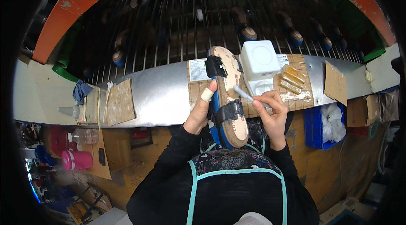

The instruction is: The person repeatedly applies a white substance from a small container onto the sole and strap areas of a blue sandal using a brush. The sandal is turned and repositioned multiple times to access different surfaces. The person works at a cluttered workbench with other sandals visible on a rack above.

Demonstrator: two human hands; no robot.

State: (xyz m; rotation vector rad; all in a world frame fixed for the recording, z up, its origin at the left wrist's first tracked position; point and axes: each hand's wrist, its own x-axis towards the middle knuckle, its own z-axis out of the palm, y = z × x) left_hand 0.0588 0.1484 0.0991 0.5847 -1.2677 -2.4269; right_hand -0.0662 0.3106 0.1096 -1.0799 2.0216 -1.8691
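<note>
My left hand [202,104], with tape round its thumb, grips a sandal [230,98] by its left side. The sandal has a beige footbed, black straps and a blue sole edge, and its heel end points toward me. In my right hand [271,113] a slim, pale stick-shaped brush [244,94] is pinched, its tip at the footbed between the two straps. Just right of the sandal stands a white plastic container [259,62] with a small white dish-like part at its near side. Its contents are hidden.
Beyond the metal ledge [156,96], a rack of bars [169,26] carries several sandals. Amber blocks [292,79] lie on cardboard [306,94] right of the container. A blue crate [315,128] with white plastic bags hangs low right; a pink jug [77,160] stands low left.
</note>
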